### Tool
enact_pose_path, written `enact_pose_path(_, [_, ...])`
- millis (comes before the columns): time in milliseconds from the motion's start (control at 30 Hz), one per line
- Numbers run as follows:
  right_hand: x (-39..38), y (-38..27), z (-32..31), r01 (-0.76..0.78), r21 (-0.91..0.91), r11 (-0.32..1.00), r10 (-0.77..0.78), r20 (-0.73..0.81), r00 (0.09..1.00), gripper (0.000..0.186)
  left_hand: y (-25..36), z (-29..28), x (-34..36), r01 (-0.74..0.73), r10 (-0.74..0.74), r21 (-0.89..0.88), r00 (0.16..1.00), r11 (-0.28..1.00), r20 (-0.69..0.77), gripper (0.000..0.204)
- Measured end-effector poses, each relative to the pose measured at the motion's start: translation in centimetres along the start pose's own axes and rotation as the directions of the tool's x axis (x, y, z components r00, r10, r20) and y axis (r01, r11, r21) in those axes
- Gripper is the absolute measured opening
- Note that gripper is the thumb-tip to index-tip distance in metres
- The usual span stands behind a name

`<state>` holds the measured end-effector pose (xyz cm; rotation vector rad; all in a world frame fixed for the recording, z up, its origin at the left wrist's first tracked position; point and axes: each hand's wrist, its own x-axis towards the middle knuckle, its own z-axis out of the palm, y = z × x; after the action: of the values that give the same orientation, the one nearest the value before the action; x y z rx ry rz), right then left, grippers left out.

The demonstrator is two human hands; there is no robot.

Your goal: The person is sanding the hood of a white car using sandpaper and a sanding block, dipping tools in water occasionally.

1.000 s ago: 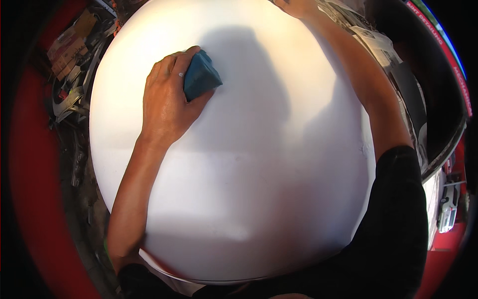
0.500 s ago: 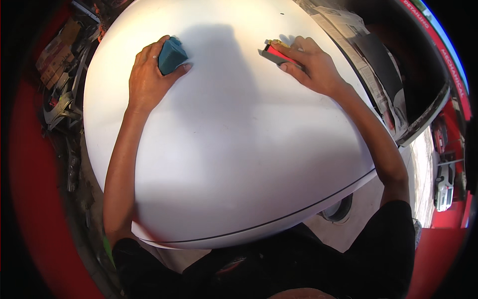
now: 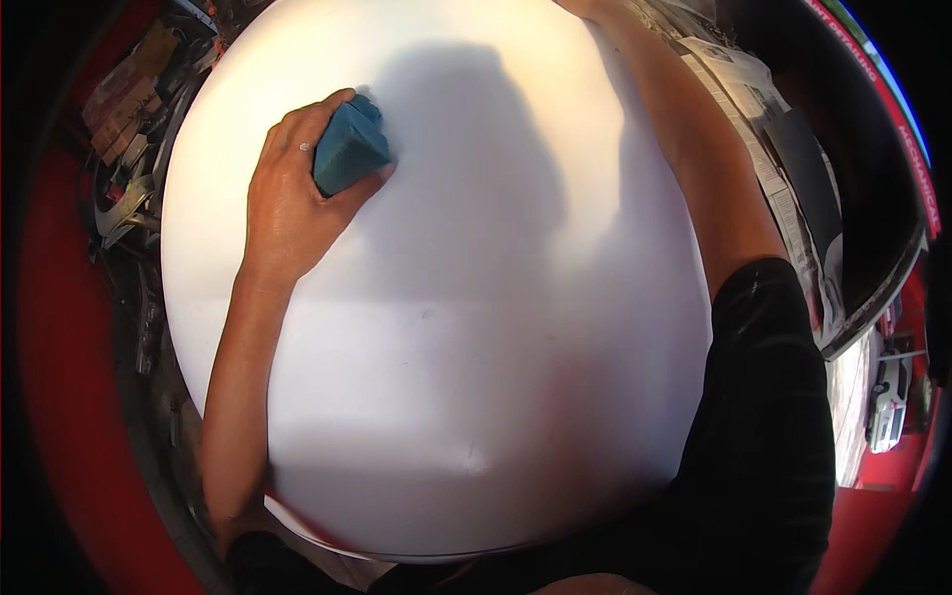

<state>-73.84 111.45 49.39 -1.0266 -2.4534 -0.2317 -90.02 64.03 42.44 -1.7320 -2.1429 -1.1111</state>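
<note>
Teal sanding block, wedge-shaped and matte, lies pressed flat on the white panel at its upper left, the left hand wrapped closed around it. Right hand seems to pass out of view at the top edge; its grip cannot be told.

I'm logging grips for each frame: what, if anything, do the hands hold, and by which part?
The left hand grips a teal block across its near end, pressed on the white panel. The right hand is out of frame.

We see newspaper sheets spread at the right, cluttered scrap at the left, red flooring beyond, and strong warm overhead light.
</note>
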Motion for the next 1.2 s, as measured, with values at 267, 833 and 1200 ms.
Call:
enact_pose_path(267, [-12.5,-2.8,-2.9,0.190,-0.122,0.974,-0.187,0.039,0.982,0.053,-0.4,0.0,-0.3,0.042,-0.043,0.014,0.999,0.999,0.025,0.068])
enact_pose_path(833, [-16.2,2.4,-10.3,0.149,0.050,0.988,-0.153,0.099,0.983,0.053,0.2,1.0,0.2,0.047,-0.047,0.001,0.999,0.999,0.014,0.069])
enact_pose_path(1200, [-11.7,6.6,-4.1,0.013,-0.205,0.979,-0.016,-0.011,1.000,0.052,0.8,1.7,0.4,0.045,-0.043,-0.058,0.998,0.997,0.045,0.068])
